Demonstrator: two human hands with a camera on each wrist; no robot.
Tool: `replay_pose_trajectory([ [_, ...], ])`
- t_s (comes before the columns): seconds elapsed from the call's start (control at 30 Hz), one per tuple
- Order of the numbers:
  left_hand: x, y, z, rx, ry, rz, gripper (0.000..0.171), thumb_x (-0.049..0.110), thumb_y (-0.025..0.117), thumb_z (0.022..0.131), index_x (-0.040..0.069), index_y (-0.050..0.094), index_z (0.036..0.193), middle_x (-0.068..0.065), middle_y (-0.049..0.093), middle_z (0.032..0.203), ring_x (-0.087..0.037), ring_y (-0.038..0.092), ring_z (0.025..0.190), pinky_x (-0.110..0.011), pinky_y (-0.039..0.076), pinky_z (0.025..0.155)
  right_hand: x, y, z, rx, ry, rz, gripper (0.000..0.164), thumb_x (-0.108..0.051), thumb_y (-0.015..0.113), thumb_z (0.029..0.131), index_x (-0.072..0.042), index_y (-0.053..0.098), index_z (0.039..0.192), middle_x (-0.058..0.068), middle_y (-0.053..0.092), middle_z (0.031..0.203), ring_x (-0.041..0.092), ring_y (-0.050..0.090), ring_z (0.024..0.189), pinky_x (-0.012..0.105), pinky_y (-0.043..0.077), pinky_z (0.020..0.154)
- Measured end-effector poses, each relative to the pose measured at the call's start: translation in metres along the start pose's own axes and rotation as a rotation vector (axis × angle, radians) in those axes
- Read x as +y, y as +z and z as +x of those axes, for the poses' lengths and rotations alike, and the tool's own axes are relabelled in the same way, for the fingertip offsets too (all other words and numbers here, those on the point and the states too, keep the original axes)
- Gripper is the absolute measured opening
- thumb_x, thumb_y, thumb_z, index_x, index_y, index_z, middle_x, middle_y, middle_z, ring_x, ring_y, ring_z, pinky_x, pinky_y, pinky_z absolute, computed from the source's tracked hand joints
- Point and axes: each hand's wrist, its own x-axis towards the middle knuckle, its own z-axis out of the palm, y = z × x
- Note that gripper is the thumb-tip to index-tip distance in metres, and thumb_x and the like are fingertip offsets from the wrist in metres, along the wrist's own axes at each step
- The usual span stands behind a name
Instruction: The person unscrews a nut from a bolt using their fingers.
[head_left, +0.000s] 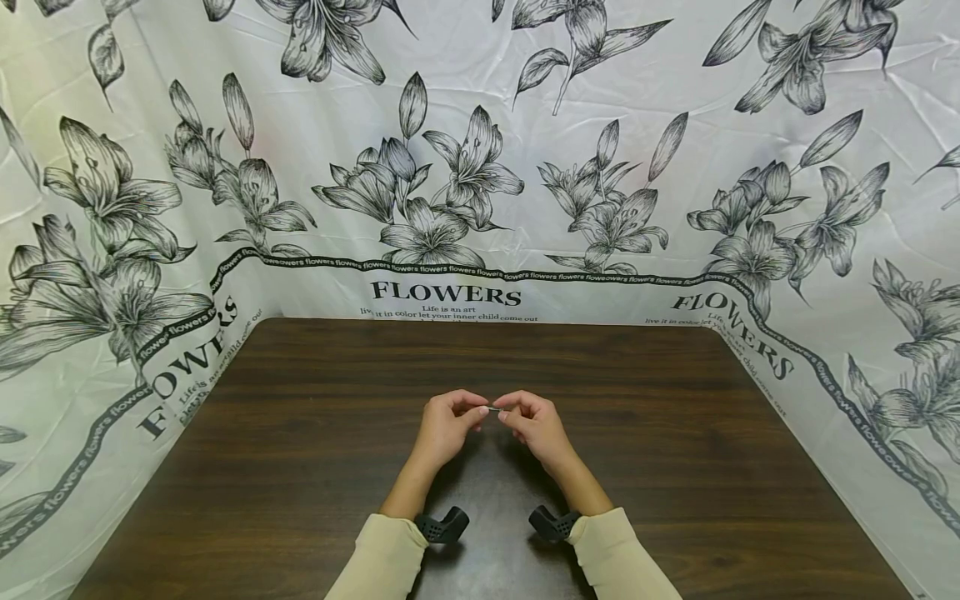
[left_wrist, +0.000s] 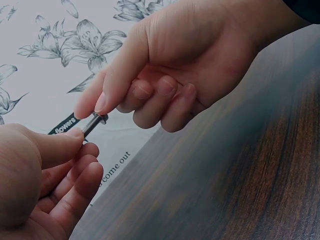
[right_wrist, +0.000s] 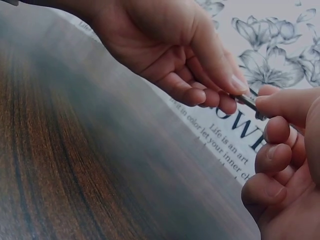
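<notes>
Above the middle of the table, a small metal bolt (head_left: 493, 408) spans the short gap between my two hands. Its threaded shank (left_wrist: 92, 125) shows in the left wrist view, with a wider collar or head at the right-hand end. My left hand (head_left: 444, 427) pinches one end between thumb and forefinger. At the other end, the thumb and forefinger of my right hand (head_left: 538, 423) grip the wider part, which they partly cover. In the right wrist view, the bolt (right_wrist: 246, 102) slants down from the left thumb to the right fingertips.
A dark wood-grain table (head_left: 315, 467) lies under both hands. White cloth (head_left: 480, 208) printed with black flowers and lettering hangs behind it and along both sides. Each wrist wears a black band, the left one (head_left: 444, 527) and the right one (head_left: 553, 525).
</notes>
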Motion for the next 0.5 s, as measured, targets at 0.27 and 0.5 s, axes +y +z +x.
replay_pose_trajectory([
  [0.27,0.0,0.0,0.0,0.0,0.006,-0.008,0.007,0.004,0.073,0.086,0.0,0.073,0.093,-0.007,0.07,0.08,-0.022,0.066,0.061,-0.038,0.056,0.058,-0.002,0.0,0.0,0.026,0.023,0.015,0.018,0.007,0.06,0.091,0.016,0.061,0.107,0.003,0.045,0.06,0.009,0.041,0.048,0.02,0.035,0.046],
  [0.5,0.001,0.0,0.0,-0.006,0.006,-0.024,0.011,0.002,0.072,0.086,-0.005,0.071,0.095,-0.009,0.07,0.081,-0.021,0.066,0.061,-0.047,0.056,0.061,0.011,-0.002,0.004,0.099,0.104,-0.029,0.023,-0.008,0.055,0.099,0.014,0.063,0.104,0.007,0.047,0.058,0.01,0.04,0.046,0.021,0.034,0.043],
])
